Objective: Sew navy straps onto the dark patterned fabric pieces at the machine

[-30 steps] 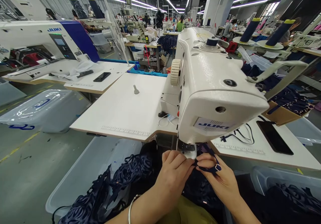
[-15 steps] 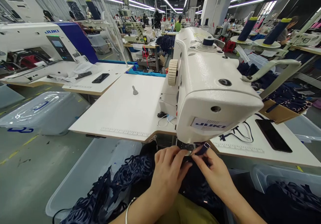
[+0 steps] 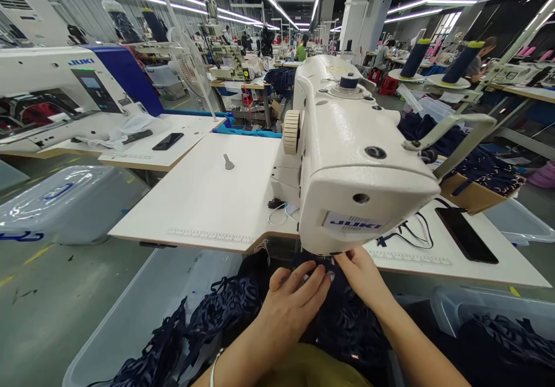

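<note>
My left hand (image 3: 297, 297) lies palm down just below the head of the white sewing machine (image 3: 368, 202), its fingers stretched and slightly apart. The fingertips touch navy fabric strap (image 3: 318, 260) under the machine head. A small pale, shiny bit shows by those fingertips, too small to name. On the right side, my right hand (image 3: 362, 274) is closed at the strap, with its fingertips partly hidden beneath the machine. Navy straps (image 3: 347, 317) hang in a heap below both hands.
A clear bin (image 3: 108, 323) with navy straps stands lower left, another bin (image 3: 472, 300) lower right. The white machine table (image 3: 208, 190) bears a grey metal piece (image 3: 228, 162). A black phone (image 3: 466, 235) lies at right, near a cardboard box (image 3: 485, 193).
My left fingers have let go of their pinch and spread flat. The strap end with its metal piece, visible in my right fingers before, has gone under the machine head.
</note>
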`<state>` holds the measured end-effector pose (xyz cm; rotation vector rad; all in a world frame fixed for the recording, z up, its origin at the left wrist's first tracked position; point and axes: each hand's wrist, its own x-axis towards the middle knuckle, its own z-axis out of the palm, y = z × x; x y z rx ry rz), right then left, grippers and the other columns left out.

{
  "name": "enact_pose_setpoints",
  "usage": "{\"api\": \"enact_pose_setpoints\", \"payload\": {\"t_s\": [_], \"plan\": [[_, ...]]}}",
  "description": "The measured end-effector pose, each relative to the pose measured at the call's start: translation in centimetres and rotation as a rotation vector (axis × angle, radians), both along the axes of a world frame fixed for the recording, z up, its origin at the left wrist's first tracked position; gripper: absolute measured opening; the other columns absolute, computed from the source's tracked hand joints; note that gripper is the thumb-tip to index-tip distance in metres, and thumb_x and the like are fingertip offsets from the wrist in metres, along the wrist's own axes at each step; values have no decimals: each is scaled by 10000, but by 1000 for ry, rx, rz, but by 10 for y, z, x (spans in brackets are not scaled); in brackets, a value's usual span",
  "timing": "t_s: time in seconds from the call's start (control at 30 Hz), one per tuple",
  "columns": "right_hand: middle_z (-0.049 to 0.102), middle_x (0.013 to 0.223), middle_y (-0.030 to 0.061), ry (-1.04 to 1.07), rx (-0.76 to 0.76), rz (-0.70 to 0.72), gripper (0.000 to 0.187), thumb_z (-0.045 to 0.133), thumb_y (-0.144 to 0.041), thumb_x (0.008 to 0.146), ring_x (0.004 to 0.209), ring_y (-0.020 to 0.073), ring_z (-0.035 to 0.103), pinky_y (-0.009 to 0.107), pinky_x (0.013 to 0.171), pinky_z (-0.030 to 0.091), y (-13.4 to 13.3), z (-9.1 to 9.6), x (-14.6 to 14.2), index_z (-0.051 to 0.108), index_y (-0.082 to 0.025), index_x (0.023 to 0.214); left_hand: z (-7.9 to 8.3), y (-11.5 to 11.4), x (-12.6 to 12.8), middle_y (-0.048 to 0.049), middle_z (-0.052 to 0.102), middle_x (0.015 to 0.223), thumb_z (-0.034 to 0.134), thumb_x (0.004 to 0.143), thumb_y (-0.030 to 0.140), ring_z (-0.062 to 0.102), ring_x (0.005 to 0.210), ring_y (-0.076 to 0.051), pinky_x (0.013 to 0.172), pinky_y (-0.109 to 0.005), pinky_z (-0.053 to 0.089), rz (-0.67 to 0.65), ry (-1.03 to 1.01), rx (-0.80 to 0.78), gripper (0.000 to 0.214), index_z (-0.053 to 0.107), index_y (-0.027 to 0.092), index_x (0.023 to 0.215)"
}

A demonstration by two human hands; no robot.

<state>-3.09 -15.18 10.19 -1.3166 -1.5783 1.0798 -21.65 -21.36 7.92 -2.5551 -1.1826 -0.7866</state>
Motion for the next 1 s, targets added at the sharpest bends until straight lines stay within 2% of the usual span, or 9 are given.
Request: {"api": "enact_pose_setpoints", "payload": {"t_s": [0.1,0.2,0.37,0.5,0.6,0.77,1.0], "plan": [[657,843,69,-109,31,-31,189,513,-322,807,858,244,594,406,847,464,13,5,-2,619,-178,869,6,3,5,39,598,1287,571,913,199,485,1217,-169,888,-364,316,52,-49,31,341,544,223,1252],[698,933,83,-118,98,-15,219,500,-288,770,956,266,609,402,854,471,20,6,-6,673,-191,863,11,4,9,13,629,1240,534,933,240,530,1157,-174,876,-359,312,83,-76,56,291,568,211,1221],[733,911,80,-111,200,9,254,469,-222,787,920,240,650,347,806,521,24,2,-9,708,-187,864,15,5,11,-21,636,1208,520,927,266,528,1161,-188,875,-360,315,107,-71,31,317,559,181,1230],[743,906,104,-132,244,-10,257,477,-244,797,862,238,674,330,764,545,27,-4,-9,705,-162,881,17,6,13,-15,654,1130,522,907,265,542,1135,-175,867,-356,318,122,-96,17,320,568,179,1212],[744,894,101,-136,265,-11,250,474,-250,799,836,233,676,329,773,548,30,-6,-9,699,-168,871,17,6,15,-11,645,1156,525,889,251,536,1137,-180,877,-364,312,127,-91,-8,358,548,171,1237],[741,812,104,-155,296,-7,236,461,-214,808,914,258,665,368,858,529,34,-9,-9,686,-192,742,16,5,15,-5,634,1191,527,889,259,524,1145,-185,892,-370,305,136,-91,-22,380,532,176,1260],[728,815,130,-183,316,-6,245,461,-218,813,1008,306,631,447,919,490,34,-16,-9,686,-197,722,14,5,17,9,638,1192,579,858,254,526,1146,-170,894,-362,301,148,-116,-14,414,530,186,1263]]}}
